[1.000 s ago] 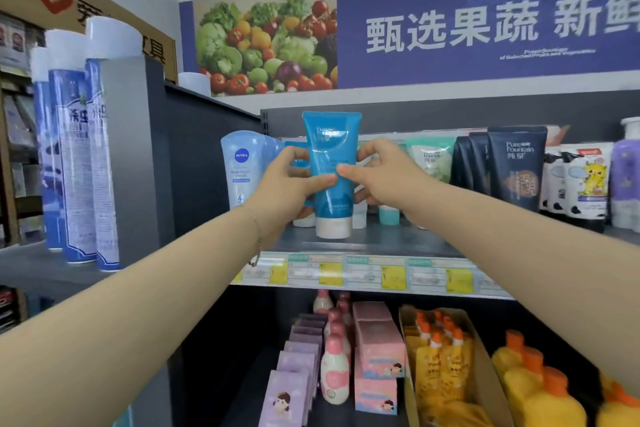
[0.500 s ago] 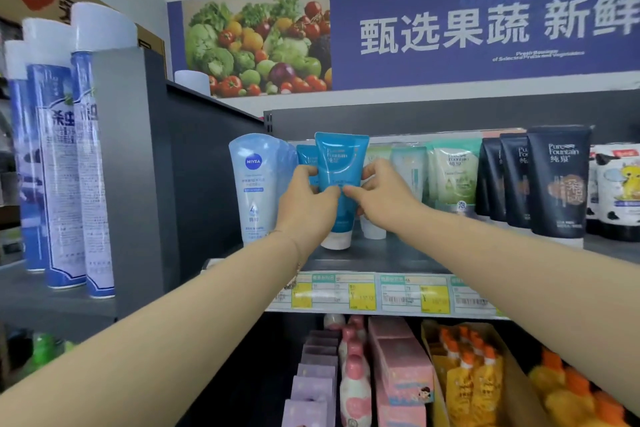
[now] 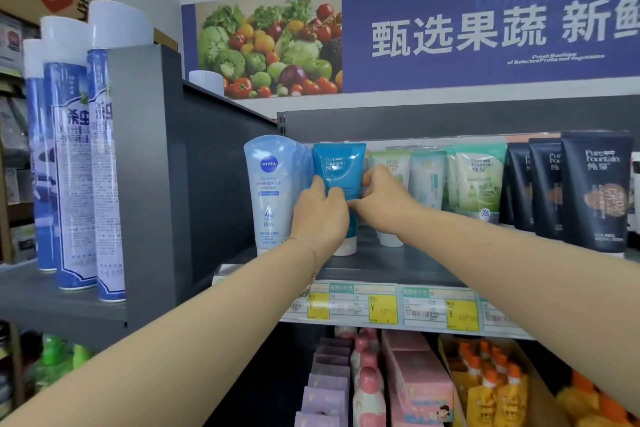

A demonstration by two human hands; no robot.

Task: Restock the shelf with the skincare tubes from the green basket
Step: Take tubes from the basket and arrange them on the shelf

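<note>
As the blue tube [image 3: 337,167] stands cap-down on the shelf [image 3: 381,265], just beside the Nivea tube [image 3: 268,191], the left hand [image 3: 320,215] and right hand [image 3: 384,198] grip it from opposite sides, fingers curled round its middle.

Glossy plastic tube [image 3: 337,170], matt metal shelf [image 3: 381,265]

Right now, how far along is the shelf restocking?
Done: a pale blue tube, green tubes and black tubes line the grey metal shelf. In hand: the left hand and right hand grip a teal plastic tube, cap-down on it. Left: release it; the green basket is unseen, remainder unknown.
</note>
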